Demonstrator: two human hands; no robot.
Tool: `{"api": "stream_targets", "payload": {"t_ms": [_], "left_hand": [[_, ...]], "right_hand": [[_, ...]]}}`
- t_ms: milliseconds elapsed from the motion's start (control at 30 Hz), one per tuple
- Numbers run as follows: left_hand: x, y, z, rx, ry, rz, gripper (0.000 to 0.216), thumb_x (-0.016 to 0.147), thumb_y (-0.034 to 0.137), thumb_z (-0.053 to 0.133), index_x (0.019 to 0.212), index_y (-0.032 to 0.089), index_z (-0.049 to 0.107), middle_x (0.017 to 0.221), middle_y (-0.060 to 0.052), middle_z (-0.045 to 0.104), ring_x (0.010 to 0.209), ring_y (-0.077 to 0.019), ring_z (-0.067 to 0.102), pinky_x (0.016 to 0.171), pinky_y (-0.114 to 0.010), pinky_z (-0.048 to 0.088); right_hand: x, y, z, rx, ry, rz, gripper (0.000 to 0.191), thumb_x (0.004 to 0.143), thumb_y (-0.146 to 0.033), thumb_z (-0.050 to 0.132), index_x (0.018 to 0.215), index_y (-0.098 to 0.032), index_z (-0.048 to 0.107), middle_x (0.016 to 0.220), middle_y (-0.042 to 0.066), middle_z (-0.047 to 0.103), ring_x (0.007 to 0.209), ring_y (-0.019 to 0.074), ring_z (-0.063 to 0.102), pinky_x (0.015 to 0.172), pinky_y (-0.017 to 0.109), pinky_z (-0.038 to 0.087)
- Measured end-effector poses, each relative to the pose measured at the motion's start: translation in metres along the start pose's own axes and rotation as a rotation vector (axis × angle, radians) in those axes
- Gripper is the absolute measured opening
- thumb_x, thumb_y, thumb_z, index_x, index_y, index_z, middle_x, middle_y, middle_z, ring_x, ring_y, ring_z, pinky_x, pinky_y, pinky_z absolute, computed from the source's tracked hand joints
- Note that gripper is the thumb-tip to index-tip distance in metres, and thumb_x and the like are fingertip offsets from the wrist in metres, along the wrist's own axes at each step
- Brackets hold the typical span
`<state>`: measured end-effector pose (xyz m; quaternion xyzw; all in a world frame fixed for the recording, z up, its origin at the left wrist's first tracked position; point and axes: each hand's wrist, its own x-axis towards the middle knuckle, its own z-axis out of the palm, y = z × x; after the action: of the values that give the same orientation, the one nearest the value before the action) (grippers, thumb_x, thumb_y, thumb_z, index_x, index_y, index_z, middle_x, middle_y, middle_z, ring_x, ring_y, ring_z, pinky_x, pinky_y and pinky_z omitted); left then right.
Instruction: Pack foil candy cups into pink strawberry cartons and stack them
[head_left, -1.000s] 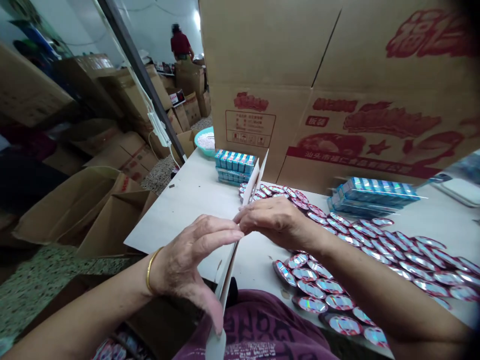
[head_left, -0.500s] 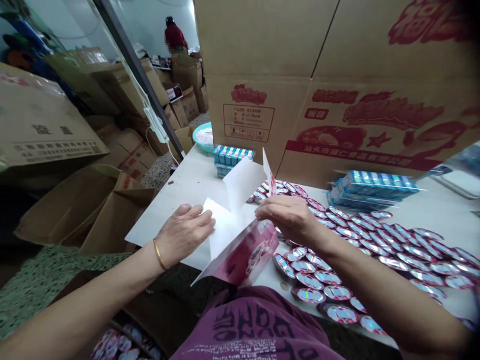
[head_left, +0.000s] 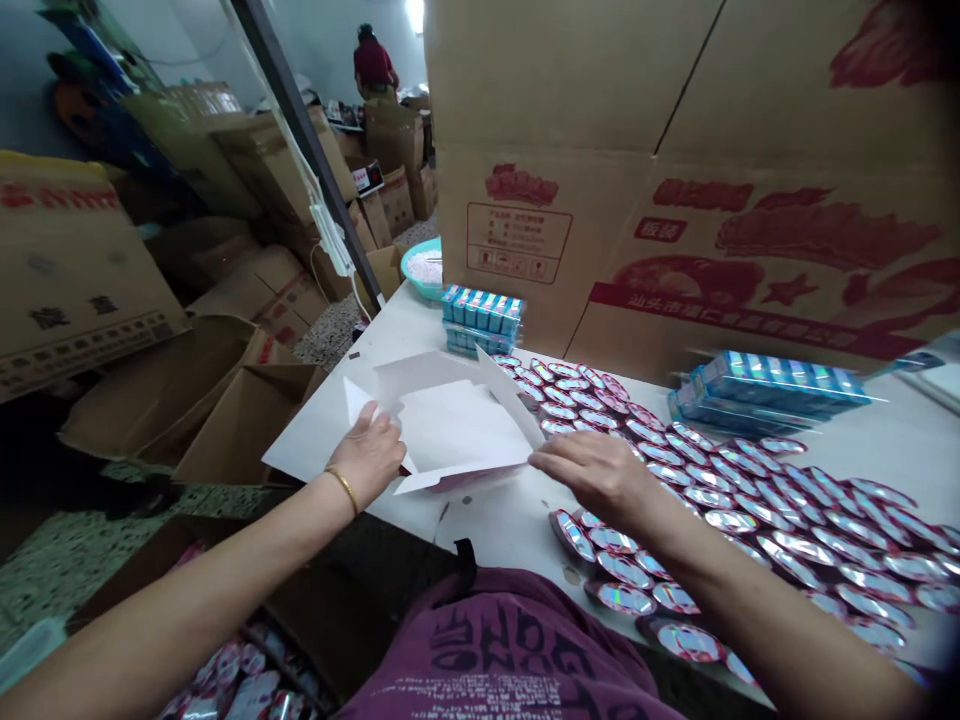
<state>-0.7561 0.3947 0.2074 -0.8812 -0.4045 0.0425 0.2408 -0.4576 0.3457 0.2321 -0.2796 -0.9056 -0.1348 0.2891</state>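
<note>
A small folding paperboard box (head_left: 465, 430) lies low over the white table in front of me, its white inside facing up and its flaps raised. Pinched between the fingers of my left hand (head_left: 369, 455) is the box's left side. At the right front corner, my right hand (head_left: 592, 470) has its fingers closed on the edge of a raised flap. The printed outside of the box is mostly hidden from view. Just right of it, many oval purple-red packs with shiny tops (head_left: 705, 495) cover the table, some under my right forearm.
Stacks of blue packets stand at the back left (head_left: 482, 318) and right (head_left: 780, 385). Behind them rises a large printed cardboard sheet (head_left: 540, 120). A turquoise basin (head_left: 422, 270) sits by the table's far corner. An open carton of packs (head_left: 247, 670) is below left. A person (head_left: 373, 65) stands far back.
The box has turned and come down flatter, so its white inside now faces up and its pink printed side has gone from view. Both hands keep hold of it. My view has shifted slightly.
</note>
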Motion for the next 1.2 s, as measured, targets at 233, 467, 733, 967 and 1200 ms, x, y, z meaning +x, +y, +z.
{"api": "stream_targets", "payload": {"t_ms": [233, 467, 733, 967, 1200], "left_hand": [[-0.018, 0.068, 0.076, -0.313, -0.174, 0.055, 0.07, 0.067, 0.076, 0.04, 0.082, 0.014, 0.069, 0.08, -0.011, 0.067, 0.107, -0.0299, 0.05, 0.104, -0.052, 0.013], [-0.016, 0.099, 0.125, -0.523, -0.352, -0.289, 0.069, 0.072, 0.059, 0.054, 0.116, 0.006, 0.052, 0.076, -0.01, 0.068, 0.089, -0.0231, 0.062, 0.11, -0.04, 0.016], [-0.004, 0.138, 0.115, -0.494, -0.139, -0.203, 0.052, 0.087, 0.022, 0.034, 0.137, 0.013, 0.025, 0.147, -0.016, 0.02, 0.135, -0.027, 0.016, 0.107, -0.047, 0.02], [0.011, 0.157, 0.15, -0.544, -0.312, -0.246, 0.099, 0.065, 0.047, 0.064, 0.141, 0.012, 0.011, 0.135, -0.019, 0.037, 0.133, -0.0342, 0.018, 0.106, -0.056, 0.008], [0.037, 0.159, 0.154, -0.653, -0.47, -0.194, 0.098, 0.057, 0.044, 0.07, 0.138, 0.016, 0.021, 0.131, -0.017, 0.042, 0.126, -0.0358, 0.027, 0.102, -0.059, 0.012]], "right_hand": [[-0.068, -0.009, 0.083, -0.02, -0.418, 0.29, 0.04, 0.074, 0.001, 0.038, 0.093, -0.023, 0.064, 0.073, 0.003, 0.066, 0.062, 0.0124, 0.061, 0.051, 0.02, 0.041], [-0.105, 0.005, 0.159, -0.232, -0.468, 0.287, 0.042, 0.074, -0.003, 0.04, 0.103, -0.025, 0.062, 0.077, 0.009, 0.066, 0.068, 0.0237, 0.061, 0.059, 0.035, 0.048], [-0.055, -0.016, 0.157, -0.254, -0.664, 0.488, 0.034, 0.086, -0.022, 0.044, 0.119, -0.017, 0.051, 0.089, 0.012, 0.063, 0.073, 0.0199, 0.063, 0.062, 0.028, 0.044], [-0.055, 0.009, 0.141, -0.173, -0.578, 0.866, 0.039, 0.092, -0.035, 0.028, 0.124, -0.022, 0.049, 0.113, 0.011, 0.06, 0.088, 0.0209, 0.063, 0.069, 0.03, 0.048], [-0.089, 0.006, 0.154, 0.359, -0.336, 0.408, 0.037, 0.089, -0.031, 0.038, 0.123, -0.025, 0.05, 0.113, 0.006, 0.062, 0.101, 0.0177, 0.057, 0.086, 0.031, 0.046]]}}
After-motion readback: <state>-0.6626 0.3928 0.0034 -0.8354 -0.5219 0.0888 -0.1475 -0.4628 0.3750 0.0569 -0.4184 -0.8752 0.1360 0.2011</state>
